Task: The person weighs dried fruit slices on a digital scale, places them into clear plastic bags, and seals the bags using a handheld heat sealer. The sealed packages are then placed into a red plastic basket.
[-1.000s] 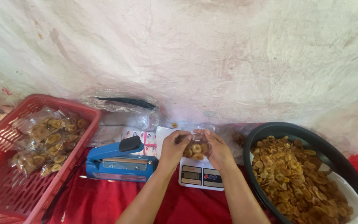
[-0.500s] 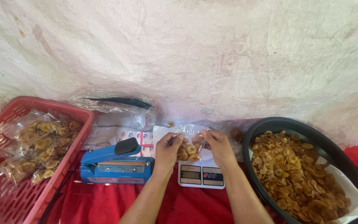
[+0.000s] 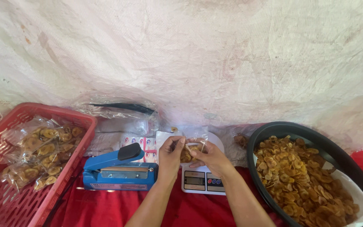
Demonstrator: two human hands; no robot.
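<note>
My left hand [image 3: 172, 154] and my right hand [image 3: 209, 157] both grip the top of a small clear plastic bag of banana chips [image 3: 188, 152]. They hold it just over a white digital kitchen scale [image 3: 203, 180] on the red cloth. The bag's lower part is partly hidden behind my fingers. Right of my right hand stands a big black basin [image 3: 324, 138] heaped with loose golden banana chips [image 3: 303, 180].
A blue heat sealer [image 3: 118, 171] with a black handle lies left of the scale. A red plastic basket [image 3: 69, 168] at the far left holds several filled chip bags [image 3: 43, 153]. Clear empty bags [image 3: 120, 113] lie against the white tarp wall behind.
My hands lifted the chip bag slightly and pinched its top closer together. The camera view shifted a little to the right and up.
</note>
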